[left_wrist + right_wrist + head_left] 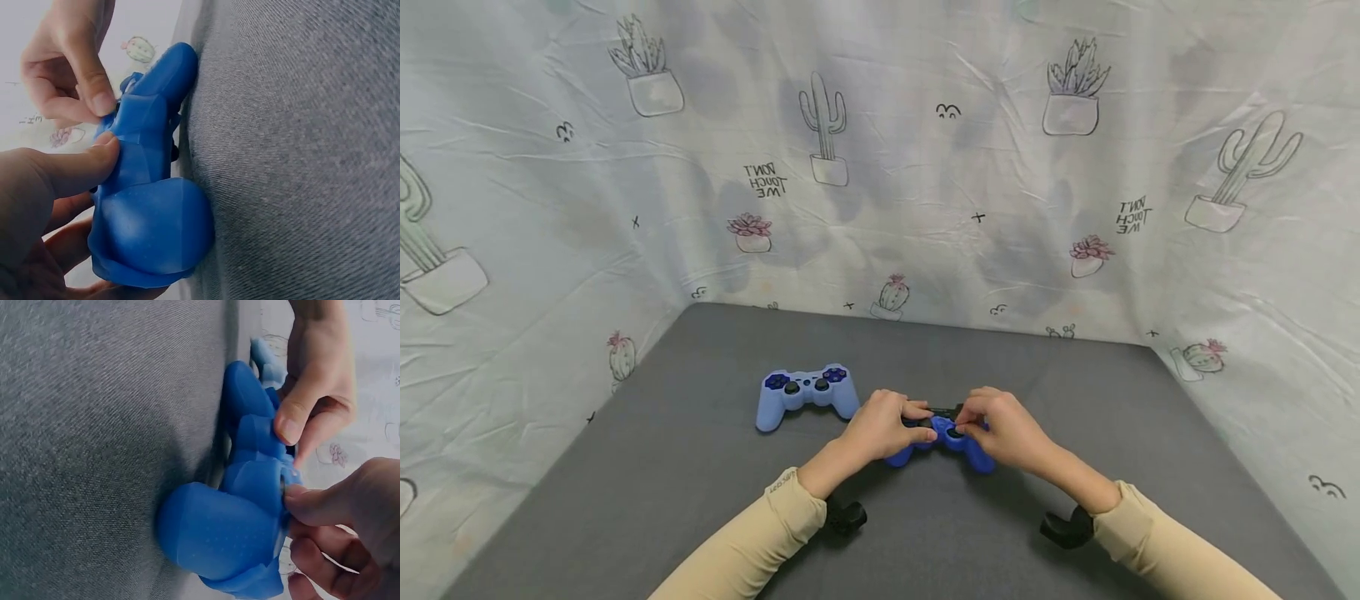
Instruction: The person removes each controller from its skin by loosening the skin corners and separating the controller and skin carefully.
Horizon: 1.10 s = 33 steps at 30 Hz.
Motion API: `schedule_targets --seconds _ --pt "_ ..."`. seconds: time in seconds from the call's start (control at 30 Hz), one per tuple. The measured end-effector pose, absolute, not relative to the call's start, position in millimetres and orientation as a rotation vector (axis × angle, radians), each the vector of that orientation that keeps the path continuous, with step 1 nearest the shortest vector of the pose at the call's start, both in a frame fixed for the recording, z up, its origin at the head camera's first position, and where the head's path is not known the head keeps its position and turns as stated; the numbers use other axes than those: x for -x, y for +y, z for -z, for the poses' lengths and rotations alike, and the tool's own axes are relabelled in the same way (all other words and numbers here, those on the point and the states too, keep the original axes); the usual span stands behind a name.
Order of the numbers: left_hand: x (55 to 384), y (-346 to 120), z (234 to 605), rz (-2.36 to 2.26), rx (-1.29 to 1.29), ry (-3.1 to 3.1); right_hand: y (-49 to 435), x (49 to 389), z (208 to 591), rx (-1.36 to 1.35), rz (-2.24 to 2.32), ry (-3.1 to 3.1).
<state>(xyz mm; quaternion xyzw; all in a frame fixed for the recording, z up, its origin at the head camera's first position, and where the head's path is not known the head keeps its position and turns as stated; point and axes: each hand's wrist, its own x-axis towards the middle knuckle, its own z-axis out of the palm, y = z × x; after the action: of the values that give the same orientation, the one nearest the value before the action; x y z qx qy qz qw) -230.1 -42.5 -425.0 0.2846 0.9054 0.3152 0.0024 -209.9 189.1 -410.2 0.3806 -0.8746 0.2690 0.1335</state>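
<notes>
A dark blue silicone cover (979,457) lies over a game controller on the grey table, between both hands. Black parts of the controller (943,412) show along its far edge. My left hand (880,427) holds its left side, thumb on the near face and fingers round the far side. With thumb and fingertips, my right hand (1006,429) pinches the cover beside the right thumbstick. In the left wrist view, the cover's lip (100,247) stands loose around the left grip; in the right wrist view, a loose flap (250,582) hangs by the right grip.
Left of my hands lies a controller in light blue (808,392), thumbsticks up. A pale cactus-print curtain (910,150) surrounds the grey table (715,467) at the back and sides. Black wrist devices (847,518) hang under both sleeves.
</notes>
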Motion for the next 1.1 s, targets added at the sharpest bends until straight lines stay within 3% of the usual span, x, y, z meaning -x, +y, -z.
schedule_targets --seconds 0.6,1.1 --pt "235 -48 424 -1.001 -1.027 2.791 187 201 413 -0.667 -1.052 -2.791" --pt "232 -48 423 -0.957 -1.047 2.78 180 195 429 -0.661 -1.038 -2.766"
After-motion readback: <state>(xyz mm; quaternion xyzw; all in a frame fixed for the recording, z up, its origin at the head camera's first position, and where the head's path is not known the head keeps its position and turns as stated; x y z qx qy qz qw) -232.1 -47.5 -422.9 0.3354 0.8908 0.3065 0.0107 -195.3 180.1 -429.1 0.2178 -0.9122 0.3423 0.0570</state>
